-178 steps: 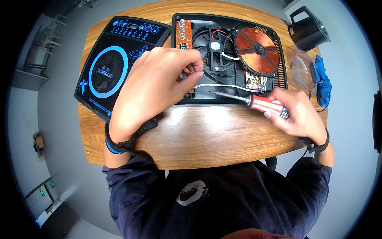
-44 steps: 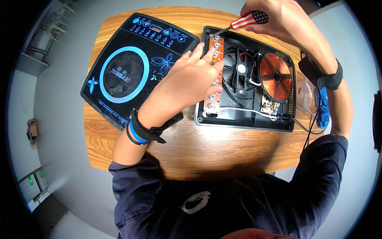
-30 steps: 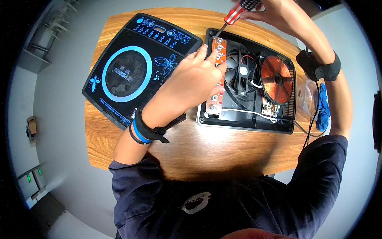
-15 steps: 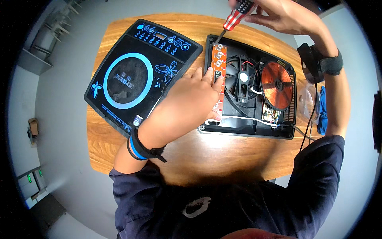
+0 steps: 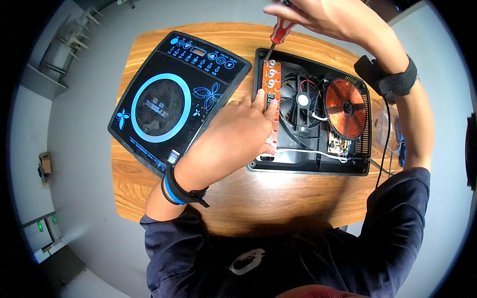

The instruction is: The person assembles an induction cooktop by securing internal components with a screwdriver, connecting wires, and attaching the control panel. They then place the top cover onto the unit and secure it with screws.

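**Screwdriver tip now sitting at the far end of the orange board**

Gripping a red-handled screwdriver (image 5: 280, 34) in the right hand (image 5: 318, 17), fingers clenched round the handle at the table's far edge. Pressing down with the left hand (image 5: 238, 134), palm flat and fingers spread, fingertips resting on the middle of the orange board (image 5: 271, 99); grasping nothing, just steadying.

Comparing with half a second ago: bringing the driver lower and closer in, so that the tip is now meeting the top end of the board, near its row of round buttons, rather than hovering above. Keeping the left hand in much the same place on the board. Reading this as the start of work on a fastener at that far end, though too small to tell whether the tip is actually seated in a screw.

Pointing the driver down and toward the person's left, handle up and away, shaft slanting steeply. Lying with its long axis running near-to-far, the board is sitting along the left inner edge of the open black base (image 5: 310, 169), beside the fan (image 5: 300, 99) and the copper coil (image 5: 345, 107) further right.

Resting just left of the base, touching or nearly so, the removed glass top (image 5: 174, 99) with its blue ring is lying face up, tilted on the wooden table (image 5: 278, 198).
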`<state>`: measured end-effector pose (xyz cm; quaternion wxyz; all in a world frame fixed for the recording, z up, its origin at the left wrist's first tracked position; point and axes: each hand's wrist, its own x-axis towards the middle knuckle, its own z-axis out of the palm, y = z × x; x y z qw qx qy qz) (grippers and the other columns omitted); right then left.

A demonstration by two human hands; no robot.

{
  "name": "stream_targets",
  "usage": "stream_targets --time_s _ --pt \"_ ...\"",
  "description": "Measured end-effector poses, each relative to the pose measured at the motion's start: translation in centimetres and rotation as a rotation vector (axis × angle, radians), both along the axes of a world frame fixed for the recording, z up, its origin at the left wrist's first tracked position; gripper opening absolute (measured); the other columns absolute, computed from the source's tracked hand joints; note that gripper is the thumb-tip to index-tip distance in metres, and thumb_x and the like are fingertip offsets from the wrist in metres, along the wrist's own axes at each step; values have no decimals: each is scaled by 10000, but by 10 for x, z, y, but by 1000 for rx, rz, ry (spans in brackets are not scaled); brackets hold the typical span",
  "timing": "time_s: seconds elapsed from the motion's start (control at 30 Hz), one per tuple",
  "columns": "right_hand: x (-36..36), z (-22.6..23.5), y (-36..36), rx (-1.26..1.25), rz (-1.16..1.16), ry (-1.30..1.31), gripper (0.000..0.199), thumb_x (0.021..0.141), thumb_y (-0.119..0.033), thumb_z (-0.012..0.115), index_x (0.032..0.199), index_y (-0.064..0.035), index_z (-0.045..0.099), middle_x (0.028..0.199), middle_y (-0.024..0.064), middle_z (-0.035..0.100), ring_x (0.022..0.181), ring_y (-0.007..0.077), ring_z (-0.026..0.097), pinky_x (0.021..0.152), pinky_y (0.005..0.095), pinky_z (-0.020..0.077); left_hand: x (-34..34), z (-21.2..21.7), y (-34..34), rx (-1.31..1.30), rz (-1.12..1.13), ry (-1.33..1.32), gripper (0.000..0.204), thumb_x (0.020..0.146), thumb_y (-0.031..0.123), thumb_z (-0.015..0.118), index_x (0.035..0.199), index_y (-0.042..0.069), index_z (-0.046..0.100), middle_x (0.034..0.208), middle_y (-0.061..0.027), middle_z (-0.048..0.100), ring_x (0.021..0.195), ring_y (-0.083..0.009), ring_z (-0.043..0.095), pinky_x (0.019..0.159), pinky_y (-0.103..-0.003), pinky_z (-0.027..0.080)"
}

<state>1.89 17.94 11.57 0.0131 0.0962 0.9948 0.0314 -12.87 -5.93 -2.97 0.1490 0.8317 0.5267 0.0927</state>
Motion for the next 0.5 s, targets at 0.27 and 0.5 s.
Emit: stream_targets --time_s 0.27,0.5 --pt "-10 -10 9 -426 388 125 524 1145 -524 600 1170 -2 577 1029 145 705 896 259 722 789 401 633 0 1 0 4 -7 14 903 926 438 852 1580 -96 529 1552 -413 569 1426 -509 609 1186 -521 515" --pt "14 0 -1 -109 175 99 512 1153 -509 599 1267 -12 557 1095 168 709 793 286 695 744 411 595 1 3 2 -10 -26 18 904 925 445 849 1575 -96 532 1557 -424 558 1422 -505 615 1176 -515 524"
